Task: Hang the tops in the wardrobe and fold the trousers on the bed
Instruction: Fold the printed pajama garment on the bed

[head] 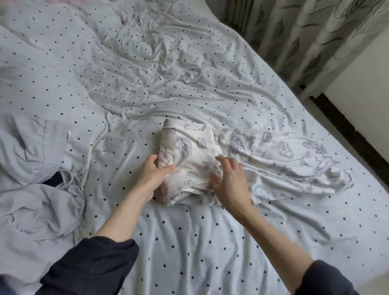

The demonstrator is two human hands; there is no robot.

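White trousers with a dark line-drawn print (244, 163) lie across the middle of the bed (192, 246). Their left end is folded over into a thick square, and the legs trail off to the right. My left hand (151, 174) grips the left edge of that folded part, thumb on top and fingers under it. My right hand (229, 181) rests flat on the fold's right edge with the fingers spread and nearly straight. A pale grey garment with an elastic waistband and drawstring (33, 166) lies crumpled at the bed's left side.
The bed is covered by a rumpled pale sheet with dark dots. A leaf-patterned curtain (317, 32) hangs at the upper right. Beside it a white wall with a dark skirting strip (352, 139) runs along the bed's right edge.
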